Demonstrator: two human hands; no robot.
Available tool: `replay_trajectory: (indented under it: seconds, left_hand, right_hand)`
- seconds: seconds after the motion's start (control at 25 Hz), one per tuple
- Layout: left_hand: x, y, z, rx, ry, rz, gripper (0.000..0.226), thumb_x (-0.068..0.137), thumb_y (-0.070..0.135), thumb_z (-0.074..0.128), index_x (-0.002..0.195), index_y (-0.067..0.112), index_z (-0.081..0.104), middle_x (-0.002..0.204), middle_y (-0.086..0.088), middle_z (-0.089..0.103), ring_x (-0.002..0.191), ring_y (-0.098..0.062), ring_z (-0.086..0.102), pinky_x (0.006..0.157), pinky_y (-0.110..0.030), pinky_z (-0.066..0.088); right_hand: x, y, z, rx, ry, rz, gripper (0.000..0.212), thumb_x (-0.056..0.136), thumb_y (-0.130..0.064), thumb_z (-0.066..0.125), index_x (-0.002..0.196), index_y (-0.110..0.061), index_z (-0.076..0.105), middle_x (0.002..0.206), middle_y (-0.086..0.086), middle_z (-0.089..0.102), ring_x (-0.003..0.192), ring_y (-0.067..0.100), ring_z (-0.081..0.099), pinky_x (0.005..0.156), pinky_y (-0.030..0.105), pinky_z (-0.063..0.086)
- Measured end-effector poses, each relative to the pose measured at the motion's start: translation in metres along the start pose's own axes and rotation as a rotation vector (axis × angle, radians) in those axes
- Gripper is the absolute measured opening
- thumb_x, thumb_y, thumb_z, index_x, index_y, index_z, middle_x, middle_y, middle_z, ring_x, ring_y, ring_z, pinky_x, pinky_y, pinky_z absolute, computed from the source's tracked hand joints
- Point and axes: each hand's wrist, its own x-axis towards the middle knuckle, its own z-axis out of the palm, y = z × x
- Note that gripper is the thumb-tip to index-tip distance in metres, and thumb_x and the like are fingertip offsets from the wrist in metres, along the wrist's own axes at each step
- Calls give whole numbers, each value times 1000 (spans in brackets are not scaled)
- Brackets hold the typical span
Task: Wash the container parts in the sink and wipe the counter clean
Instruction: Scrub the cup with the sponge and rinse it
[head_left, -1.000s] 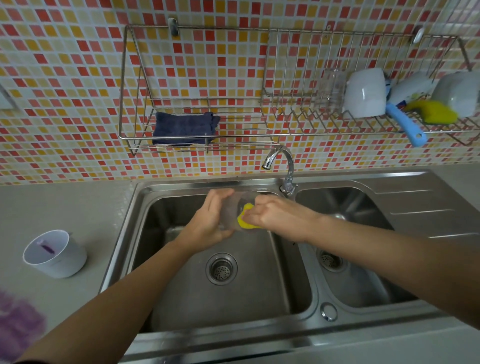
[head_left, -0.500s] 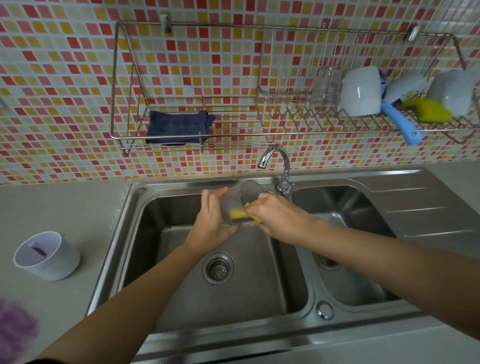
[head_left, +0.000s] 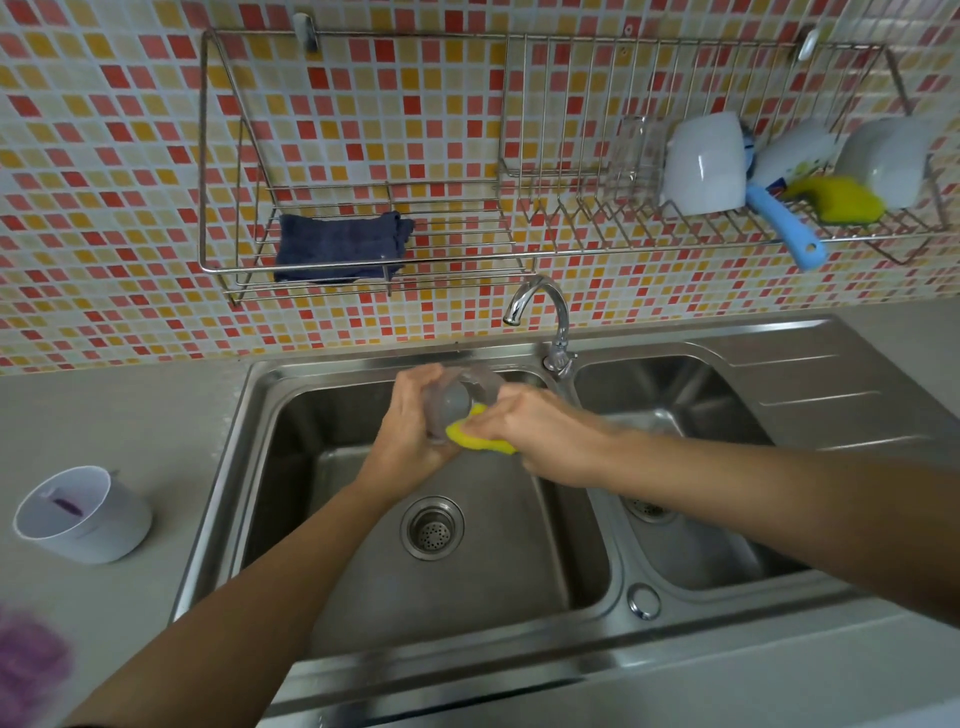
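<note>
Over the left basin of the steel double sink (head_left: 332, 613), my left hand (head_left: 410, 436) grips a clear plastic container part (head_left: 460, 397), tilted on its side. My right hand (head_left: 535, 436) holds a yellow sponge (head_left: 467, 434) pressed against the container's lower edge. A white cup-shaped container (head_left: 85, 517) with a purple streak inside stands on the grey counter (head_left: 119, 415) at the left. A purple smear (head_left: 28, 660) shows at the counter's near left corner, blurred.
The faucet (head_left: 540, 312) arches over the divider behind my hands; no water is seen running. A wall rack (head_left: 363, 156) holds a folded dark blue cloth (head_left: 340, 247), white cups (head_left: 706, 166), a blue-handled brush (head_left: 784, 228) and another yellow sponge (head_left: 836, 200). The right basin (head_left: 691, 545) lies under my right forearm.
My left hand has turned the clear container so its base faces me, and my right hand has slid the sponge down to its lower edge. The view has shifted slightly.
</note>
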Motion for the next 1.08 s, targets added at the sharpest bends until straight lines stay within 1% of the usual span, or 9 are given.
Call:
replay_trajectory:
  seconds: [0.12, 0.28, 0.44, 0.52, 0.6, 0.68, 0.76, 0.92, 1.08]
  left_hand:
    - [-9, -8, 2, 18, 4, -54, 82, 59, 13, 84, 126, 9, 37, 121, -9, 43, 112, -3, 38, 99, -11, 35]
    - [-12, 2, 17, -6, -26, -78, 86, 57, 10, 86, 125, 16, 34, 120, -4, 38, 112, -2, 37, 97, -1, 29]
    - [-8, 7, 2, -231, -187, -232, 96, 59, 13, 87, 130, 38, 27, 135, -3, 35, 111, -16, 55, 88, -31, 55]
    - [-5, 8, -5, -260, -275, -224, 107, 58, 18, 87, 137, 42, 18, 142, -1, 36, 120, -16, 52, 91, -33, 53]
    - [-3, 13, -3, -201, -245, -187, 99, 58, 21, 85, 138, 27, 28, 137, -1, 46, 123, -12, 49, 98, -33, 47]
    - [-3, 20, 3, -156, -130, -230, 89, 57, 19, 85, 133, 15, 38, 130, -1, 51, 119, -9, 49, 100, -31, 43]
    - [-6, 21, 7, -142, -69, -262, 86, 58, 13, 86, 130, 11, 40, 129, -3, 51, 117, -8, 49, 100, -26, 41]
    - [-6, 20, 7, -94, -47, -226, 84, 61, 13, 86, 131, 8, 40, 127, 1, 46, 113, 0, 43, 89, 3, 31]
    - [-4, 25, 14, -163, -82, -226, 87, 61, 11, 85, 133, 13, 36, 131, -1, 43, 117, -8, 47, 95, -9, 41]
  right_hand:
    - [-4, -5, 1, 135, -59, 53, 46, 64, 8, 57, 105, -12, 63, 96, 7, 70, 84, 27, 56, 77, 38, 46]
    - [-2, -14, 0, 69, -83, 88, 19, 81, -16, 66, 99, -10, 59, 95, 9, 69, 90, 27, 56, 80, 38, 46]
    - [-4, -5, -16, -204, -184, -16, 32, 83, 1, 50, 110, -14, 60, 102, 4, 68, 95, 25, 52, 81, 35, 43]
    - [-7, 2, -22, -365, -122, -164, 26, 77, -3, 59, 97, -18, 66, 91, -4, 70, 88, 21, 57, 75, 31, 46]
    - [-6, 0, -19, -394, -67, -148, 23, 69, -3, 69, 83, -21, 67, 77, -7, 69, 76, 16, 56, 68, 30, 48]
    - [-2, -5, -12, -109, -78, -23, 27, 68, 8, 63, 82, -15, 64, 78, 1, 67, 75, 17, 46, 68, 34, 47]
    - [-1, -6, -6, 149, -122, 123, 15, 74, 2, 62, 82, -11, 61, 82, 6, 65, 78, 17, 44, 71, 36, 45]
    - [-3, 3, -1, 54, -66, 66, 18, 76, 0, 61, 87, -14, 62, 87, 7, 68, 83, 27, 53, 72, 43, 50]
    - [-5, 3, -6, -55, -109, 32, 22, 81, 0, 57, 99, -11, 61, 94, 9, 68, 90, 28, 54, 77, 39, 47]
